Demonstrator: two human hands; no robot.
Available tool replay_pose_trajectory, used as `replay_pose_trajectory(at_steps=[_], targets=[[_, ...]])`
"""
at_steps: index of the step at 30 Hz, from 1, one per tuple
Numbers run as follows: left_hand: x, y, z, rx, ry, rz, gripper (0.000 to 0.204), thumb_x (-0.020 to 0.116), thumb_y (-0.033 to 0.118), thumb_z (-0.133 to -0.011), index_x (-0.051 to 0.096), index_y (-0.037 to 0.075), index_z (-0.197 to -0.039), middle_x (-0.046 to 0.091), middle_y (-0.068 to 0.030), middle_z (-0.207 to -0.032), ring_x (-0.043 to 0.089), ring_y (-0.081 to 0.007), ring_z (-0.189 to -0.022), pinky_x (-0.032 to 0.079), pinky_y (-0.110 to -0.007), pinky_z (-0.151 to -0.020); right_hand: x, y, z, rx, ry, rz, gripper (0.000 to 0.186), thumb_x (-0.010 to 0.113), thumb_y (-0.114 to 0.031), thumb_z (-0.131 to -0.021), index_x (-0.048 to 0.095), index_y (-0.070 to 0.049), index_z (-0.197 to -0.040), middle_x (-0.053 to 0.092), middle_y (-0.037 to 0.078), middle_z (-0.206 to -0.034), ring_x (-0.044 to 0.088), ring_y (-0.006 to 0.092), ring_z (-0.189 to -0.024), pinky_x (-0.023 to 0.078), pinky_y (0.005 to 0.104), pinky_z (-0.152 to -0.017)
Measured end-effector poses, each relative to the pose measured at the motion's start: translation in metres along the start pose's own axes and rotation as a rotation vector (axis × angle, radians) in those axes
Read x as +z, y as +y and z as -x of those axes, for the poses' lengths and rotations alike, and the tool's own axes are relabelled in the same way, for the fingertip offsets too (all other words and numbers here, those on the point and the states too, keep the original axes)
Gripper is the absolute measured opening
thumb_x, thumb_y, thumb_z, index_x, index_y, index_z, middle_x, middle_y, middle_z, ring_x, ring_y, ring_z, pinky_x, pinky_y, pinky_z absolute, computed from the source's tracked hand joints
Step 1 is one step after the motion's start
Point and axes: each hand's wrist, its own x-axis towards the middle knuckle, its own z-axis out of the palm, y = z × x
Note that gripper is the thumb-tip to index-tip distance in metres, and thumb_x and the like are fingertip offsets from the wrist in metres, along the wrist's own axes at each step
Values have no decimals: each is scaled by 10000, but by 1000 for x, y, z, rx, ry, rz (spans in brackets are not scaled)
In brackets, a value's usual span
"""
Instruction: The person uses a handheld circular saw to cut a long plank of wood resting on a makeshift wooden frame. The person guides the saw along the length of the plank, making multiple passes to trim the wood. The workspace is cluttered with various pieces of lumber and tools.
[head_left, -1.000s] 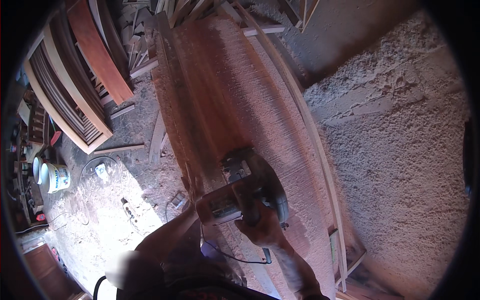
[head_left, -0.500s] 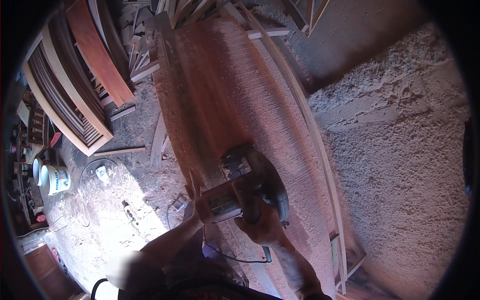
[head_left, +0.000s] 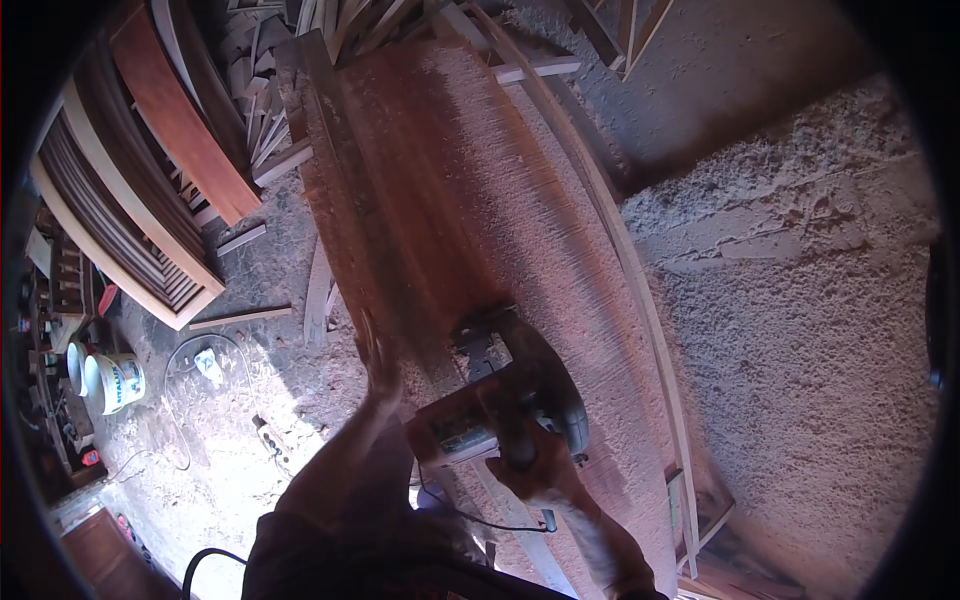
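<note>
My right hand [head_left: 540, 465] is wrapped around the rear handle of a dark power tool that looks like a circular saw [head_left: 460, 428]. The saw rests on a long reddish-brown wooden plank [head_left: 430, 200] coated in sawdust along its right side. A cord trails from the tool's back end. To the left of the saw, my left hand [head_left: 378, 365] lies along the plank's left edge, its fingers stretched out and holding nothing. Whether a blade touches the wood is hidden beneath the tool's body.
Curved slatted wooden frames [head_left: 130, 200] lean at the far left. Offcuts [head_left: 265, 110] are heaped behind them. White buckets [head_left: 122, 383] and a looped cord [head_left: 168, 385] sit on the left floor. A pale wooden strip [head_left: 640, 290] borders the plank's right, beside thick sawdust [head_left: 790, 370].
My left hand has come away from beside the saw's motor and moved forward along the plank's left edge. The saw and my right hand appear slightly lower and farther right in view.
</note>
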Motion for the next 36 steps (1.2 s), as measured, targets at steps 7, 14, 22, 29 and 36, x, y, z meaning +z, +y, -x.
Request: replay_pose_trajectory(at_steps=[7, 14, 22, 29, 36], targets=[[-1, -48, -124, 128, 65, -109, 578, 363, 25, -1050, 244, 22, -1616, 153, -262, -1694, 195, -455, -1543, 210, -547, -1239, -5, -21, -8, 96, -66, -20, 483, 796, -106, -767, 638, -6, -1212, 689, 197, -947, 705, 357, -808, 557, 462, -687], [4, -52, -121, 158, 64, -154, 585, 375, 8, -1041, 251, 19, -1612, 158, -269, -1690, 206, -467, -1536, 222, -548, -1236, 1, -20, -16, 44, -5, -7, 449, 788, -81, -776, 636, 1, -1190, 686, 194, -914, 712, 361, -781, 558, 459, -656], [6, -49, -128, 163, 87, -159, 594, 388, -13, -1030, 258, 17, -1608, 162, -277, -1685, 218, -481, -1528, 237, -550, -1232, 3, -29, -47, 57, -46, -20, 418, 793, -99, -792, 622, 7, -1159, 690, 192, -842, 729, 357, -731, 567, 445, -623], [10, -49, -125, 150, 121, -151, 602, 400, -31, -1020, 264, 14, -1605, 167, -284, -1681, 229, -493, -1520, 250, -551, -1228, 5, -30, -63, 99, -76, -15, 448, 796, -108, -795, 606, 18, -1180, 693, 190, -839, 731, 355, -724, 566, 441, -626], [9, -48, -118, 124, 151, -142, 611, 411, -48, -1010, 270, 12, -1601, 171, -292, -1677, 240, -505, -1513, 263, -552, -1225, 6, -32, -79, 80, -76, -15, 505, 807, -115, -783, 601, 26, -1222, 699, 181, -834, 727, 333, -712, 567, 430, -630]])
